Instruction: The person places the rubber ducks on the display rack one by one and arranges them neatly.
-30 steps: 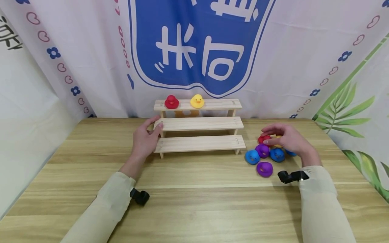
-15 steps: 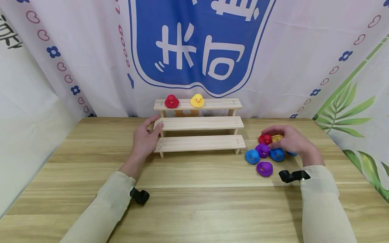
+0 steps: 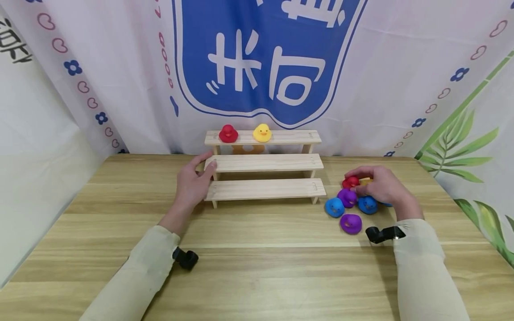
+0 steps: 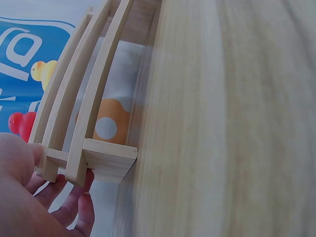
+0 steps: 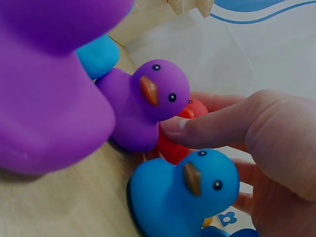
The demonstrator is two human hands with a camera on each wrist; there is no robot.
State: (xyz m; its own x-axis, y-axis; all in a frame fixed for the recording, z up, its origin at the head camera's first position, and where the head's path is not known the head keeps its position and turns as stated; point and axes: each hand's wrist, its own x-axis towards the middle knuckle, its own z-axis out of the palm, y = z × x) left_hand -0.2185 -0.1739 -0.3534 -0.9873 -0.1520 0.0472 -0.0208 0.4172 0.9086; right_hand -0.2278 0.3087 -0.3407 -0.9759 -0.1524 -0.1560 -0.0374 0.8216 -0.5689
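My left hand (image 3: 193, 182) grips the left end of a three-tier wooden stand (image 3: 265, 190), thumb on the middle board and fingers curled beneath, as the left wrist view shows. On the top board sit a red rubber duck (image 3: 228, 134) and a yellow rubber duck (image 3: 263, 133). Over a cluster of ducks at right, my right hand (image 3: 383, 186) pinches another red rubber duck (image 5: 173, 148) between thumb and fingers. That duck is partly hidden behind a purple duck (image 5: 160, 89) and a blue duck (image 5: 210, 177); it appears still among the others.
Around the right hand lie another purple duck (image 3: 351, 224), a blue duck (image 3: 334, 207) and a partly covered yellow duck (image 3: 365, 181). Another blue duck is mostly hidden by the hand. A printed curtain (image 3: 140, 89) hangs behind the wooden table (image 3: 257, 267).
My right hand's fingers and thumb have shifted slightly and come in around the red duck in the cluster. The left hand stays on the stand. The head view has shifted slightly.
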